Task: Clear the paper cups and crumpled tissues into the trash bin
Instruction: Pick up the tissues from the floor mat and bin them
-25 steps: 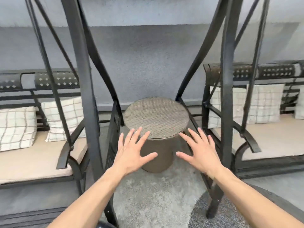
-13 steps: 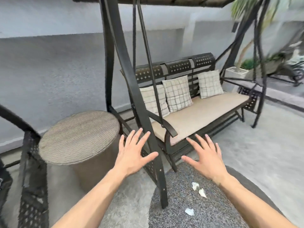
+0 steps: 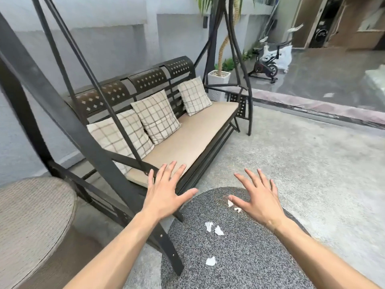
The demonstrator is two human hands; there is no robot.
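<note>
Several small white crumpled tissues lie on a round speckled grey table point(image 3: 250, 257): a pair point(image 3: 213, 227) near its middle, one point(image 3: 210, 261) closer to me, and one point(image 3: 233, 206) partly under my right thumb. My left hand point(image 3: 166, 195) hovers with fingers spread over the table's far left rim, holding nothing. My right hand point(image 3: 257, 198) hovers spread over the table's far side, also holding nothing. No paper cup and no trash bin is in view.
A black metal swing bench point(image 3: 187, 138) with a beige cushion and checked pillows stands behind the table, one frame leg point(image 3: 166, 243) right beside the table. A round wicker side table point(image 3: 31, 222) is at the left. Concrete floor stretches right; an exercise bike point(image 3: 266, 65) stands far back.
My view has swung right, from the wicker table between two swings to the right swing bench and the grey table with tissues. Both hands stay spread and hold nothing.
</note>
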